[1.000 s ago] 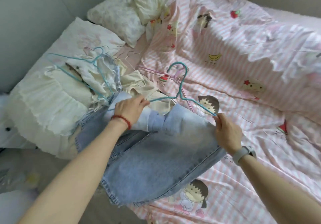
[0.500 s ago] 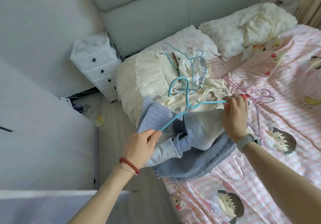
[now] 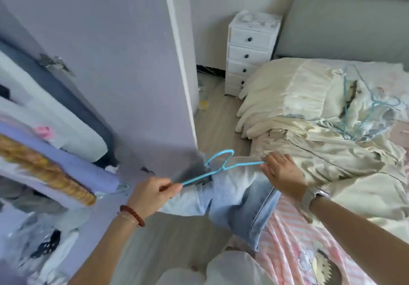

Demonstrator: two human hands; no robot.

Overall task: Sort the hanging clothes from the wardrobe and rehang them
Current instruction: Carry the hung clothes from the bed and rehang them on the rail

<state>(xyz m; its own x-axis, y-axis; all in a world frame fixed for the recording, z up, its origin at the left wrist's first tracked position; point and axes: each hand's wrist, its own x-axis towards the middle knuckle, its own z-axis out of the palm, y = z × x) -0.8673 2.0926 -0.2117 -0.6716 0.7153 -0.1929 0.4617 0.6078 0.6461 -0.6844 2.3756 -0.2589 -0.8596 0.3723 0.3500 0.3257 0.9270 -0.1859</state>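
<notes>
Jeans [image 3: 234, 198] hang folded over a blue hanger [image 3: 218, 166] between both hands: left hand [image 3: 152, 193] pinches its lower end, right hand [image 3: 282, 174] lies flat with straight fingers [image 3: 269, 166] touching the other end.

No readable text anywhere: no labels, brands, nos. or signs. The pink striped sheet [image 3: 287, 236] has a cartoon print only, no words w/ it. The white drawer unit [image 3: 250, 50] front is plain, and the watch [image 3: 309, 196] on the right wrist is too blurred to read.
</notes>
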